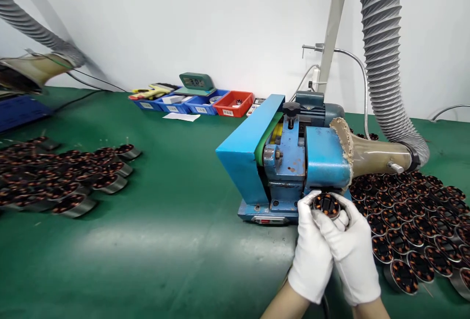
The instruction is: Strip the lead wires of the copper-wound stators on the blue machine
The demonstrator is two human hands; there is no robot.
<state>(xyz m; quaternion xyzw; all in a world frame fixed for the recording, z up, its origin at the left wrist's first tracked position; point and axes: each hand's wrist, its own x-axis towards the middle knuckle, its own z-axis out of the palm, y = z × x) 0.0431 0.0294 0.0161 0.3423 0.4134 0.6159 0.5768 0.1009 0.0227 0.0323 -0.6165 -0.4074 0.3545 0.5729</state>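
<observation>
Between my two white-gloved hands I hold a motor stator (326, 205), a round metal ring with copper windings and a black centre. My left hand (312, 245) wraps its left side, and my right hand (348, 240) grips the right side with the thumb across the near edge. Just beyond the stator stands a blue belt grinding machine (288, 162); whether the stator touches its lower front is hidden. More stators (404, 211) of the same kind lie in rows to the right of my hands.
A second group of stators (73, 177) lies at the left. A grey extraction hose (384, 55) joins a tan nozzle (378, 156) at the machine. Along the wall stand blue bins (201, 106), a red bin (234, 104) and a green digital clock (196, 81).
</observation>
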